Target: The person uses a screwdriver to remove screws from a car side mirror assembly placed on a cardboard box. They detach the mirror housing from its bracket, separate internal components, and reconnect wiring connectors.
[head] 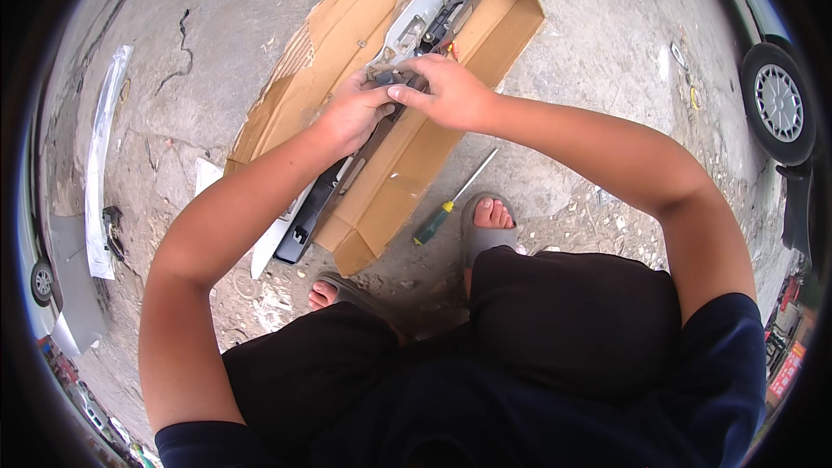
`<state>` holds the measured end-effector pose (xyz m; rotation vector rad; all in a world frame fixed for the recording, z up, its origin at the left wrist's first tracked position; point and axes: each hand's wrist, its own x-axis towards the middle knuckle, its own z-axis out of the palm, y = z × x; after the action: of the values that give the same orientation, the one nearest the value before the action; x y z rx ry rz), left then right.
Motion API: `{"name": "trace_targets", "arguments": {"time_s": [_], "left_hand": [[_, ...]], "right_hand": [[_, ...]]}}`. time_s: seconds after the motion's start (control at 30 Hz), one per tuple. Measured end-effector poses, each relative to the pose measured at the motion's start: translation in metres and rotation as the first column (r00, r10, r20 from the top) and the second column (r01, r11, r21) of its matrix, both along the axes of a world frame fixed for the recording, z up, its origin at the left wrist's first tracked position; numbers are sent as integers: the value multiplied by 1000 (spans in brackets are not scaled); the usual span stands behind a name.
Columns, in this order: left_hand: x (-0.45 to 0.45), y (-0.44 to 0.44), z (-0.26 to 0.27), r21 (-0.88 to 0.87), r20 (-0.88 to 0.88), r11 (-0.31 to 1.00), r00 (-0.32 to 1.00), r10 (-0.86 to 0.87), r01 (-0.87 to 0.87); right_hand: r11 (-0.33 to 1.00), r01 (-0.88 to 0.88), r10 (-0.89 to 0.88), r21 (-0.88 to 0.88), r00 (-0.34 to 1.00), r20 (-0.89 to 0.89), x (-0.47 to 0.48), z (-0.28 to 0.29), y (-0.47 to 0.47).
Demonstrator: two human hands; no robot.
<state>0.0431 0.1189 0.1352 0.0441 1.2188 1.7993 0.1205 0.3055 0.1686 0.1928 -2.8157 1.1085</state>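
Note:
My left hand (351, 110) and my right hand (448, 92) meet over a long vehicle trim panel, both with their fingers around a small dark part (389, 76). Fingers cover much of that part, so its exact kind and whether it is fixed to the panel cannot be told. Beneath them the black trim strip (311, 218) runs diagonally, with a silver-grey panel (416, 13) alongside its far half. Both lie on an opened cardboard box (351, 19). Close to my right hand, a small red and yellow object (454, 51) rests by the strip.
A screwdriver (448, 208) with a green and yellow handle lies on the concrete by my right foot. At left are a long plastic-wrapped strip (104, 162) and a dark wired part (113, 234). Cars stand at both sides, one showing a wheel (778, 103).

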Motion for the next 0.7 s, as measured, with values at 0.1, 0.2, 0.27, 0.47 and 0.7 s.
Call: {"name": "trace_targets", "arguments": {"time_s": [0.1, 0.2, 0.27, 0.47, 0.7], "left_hand": [[-8, -3, -3, -56, -17, 998, 1000, -20, 19], [-12, -5, -1, -69, -22, 997, 1000, -17, 16], [-12, -6, 2, -75, -52, 996, 997, -55, 51], [-4, 1, 2, -184, -228, 980, 973, 35, -78], [-26, 1, -4, -145, -132, 989, 991, -14, -5]], "right_hand": [[990, 136, -125, -29, 965, 229, 7, 2, 5], [995, -69, 48, 74, 966, 255, 21, 6, 4], [998, -56, 56, -7, 980, 189, 26, 9, 2], [952, -302, 246, 53, 856, 454, 38, 11, 11], [510, -789, 699, 343, 612, 370, 115, -33, -29]]}}
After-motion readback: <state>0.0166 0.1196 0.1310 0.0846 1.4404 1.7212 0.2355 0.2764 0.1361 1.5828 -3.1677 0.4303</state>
